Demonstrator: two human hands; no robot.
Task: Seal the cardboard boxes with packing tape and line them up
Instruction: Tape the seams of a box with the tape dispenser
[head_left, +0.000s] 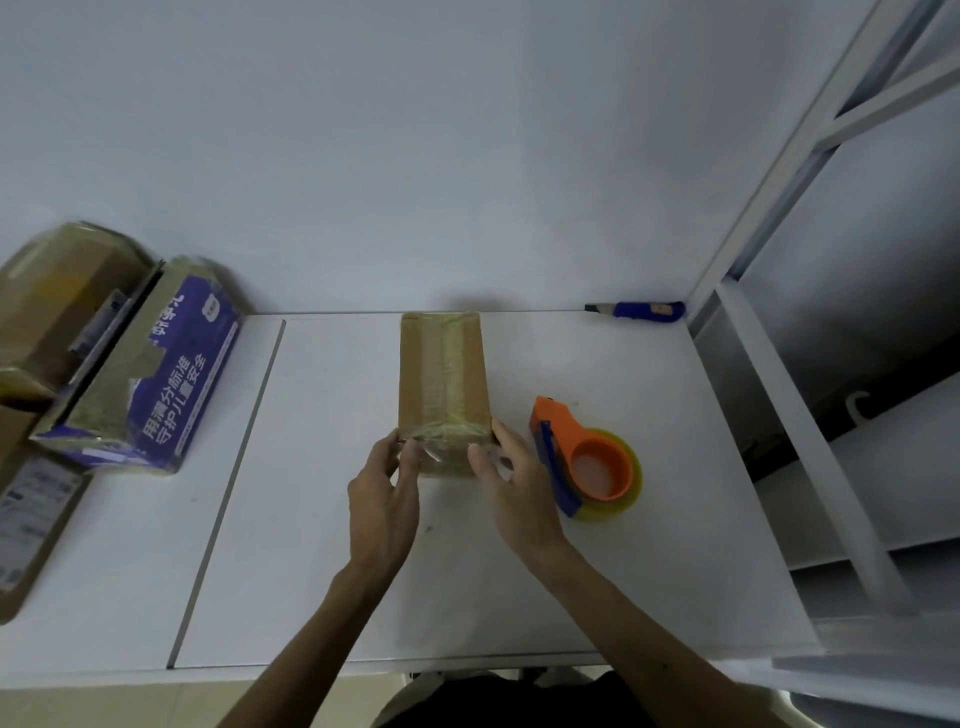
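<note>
Head view. A white bench (322, 582) is seen, smooth and matte, with a dark seam (228, 488) running front to back left of centre. Bare surface is left in front of the hands and between the seam and the box. The right edge is bounded by a white metal shelf frame (779, 218).

The cardboard box (441, 374), brown and oblong, is set at the middle of the far edge. Glossy clear tape (451, 364) is laid along its top. Just to its right, not touching, an orange tape dispenser (587, 457) is lying. A blue utility knife (636, 310) is noted at the far right corner. A purple printed box (156, 374) and plain cartons (57, 312) are crowded at the left edge.

Left hand (384, 499): the box's near left corner is pinched between lightly bent forefinger and thumb. Right hand (514, 488): fingers are held straight and spread against the near right corner; nothing is gripped.
</note>
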